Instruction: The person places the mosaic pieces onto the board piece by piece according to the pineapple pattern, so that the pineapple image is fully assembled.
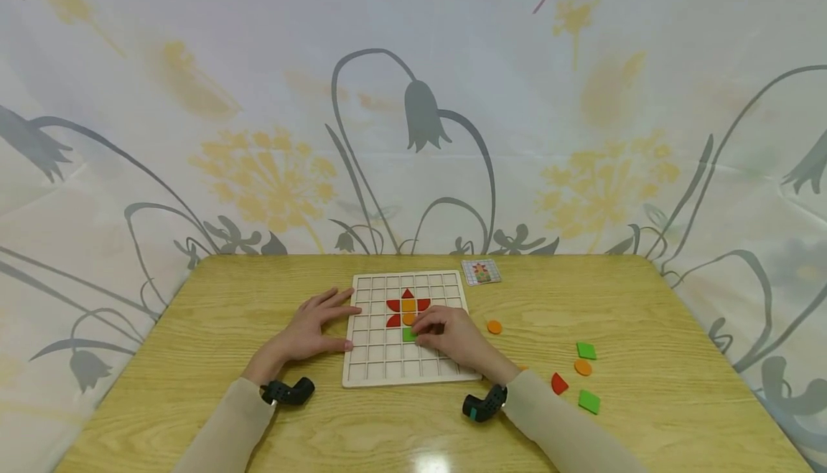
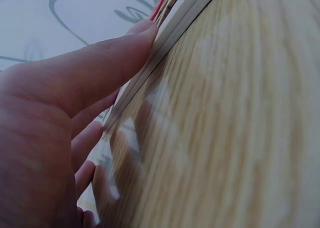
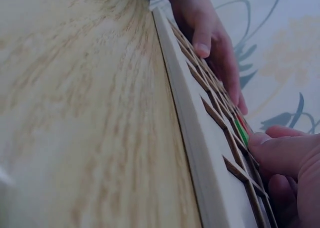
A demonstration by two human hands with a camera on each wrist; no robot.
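The white gridded board point(image 1: 375, 370) is lying flat on the wood-grained surface point(image 1: 362, 430), and the left hand point(image 1: 310, 331) is steadying its left edge with fingers spreading wide and fairly straight, the thumb touching the rim. The right hand point(image 1: 452, 333) is reaching over the board, its fingers bending toward the thumb right beside a green square point(image 1: 408, 334); whether they are pinching a piece, I cannot tell. Above that square, an orange circle point(image 1: 408, 319), an orange square point(image 1: 408, 305) and a red triangle point(image 1: 407, 293) are forming a column, with red petal-shaped pieces point(image 1: 393, 306) flanking it. A small picture card point(image 1: 481, 272) is lying near the board's far right corner. Loose orange discs point(image 1: 494, 326), green tiles point(image 1: 589, 401) and a red wedge point(image 1: 558, 384) are lying to the right.
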